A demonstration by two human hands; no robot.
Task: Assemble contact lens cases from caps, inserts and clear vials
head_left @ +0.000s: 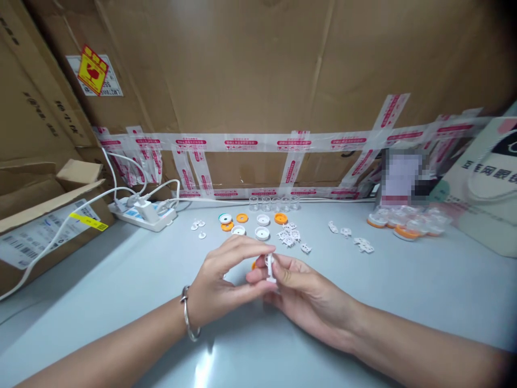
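Note:
Above the near middle of the table, my right hand (301,280) pinches a small white plastic part (270,268) between thumb and fingers. From the other side my left hand (226,275) closes on the same part, forefinger at its top and thumb at its bottom. The part stands upright, and fingers hide some of it. Just behind the hands sit white round caps (262,233) and orange rings (280,218). A cluster of white openwork plastic pieces (288,235) lies a little to the right. An orange piece (253,265) shows partly behind my fingers.
Several clear cups (275,203) line the back by a taped cardboard wall (242,70). White pegs (197,224) lie left of the caps. A power strip (147,215) and open box (52,215) stand left; clear-domed assemblies (420,221) gather right.

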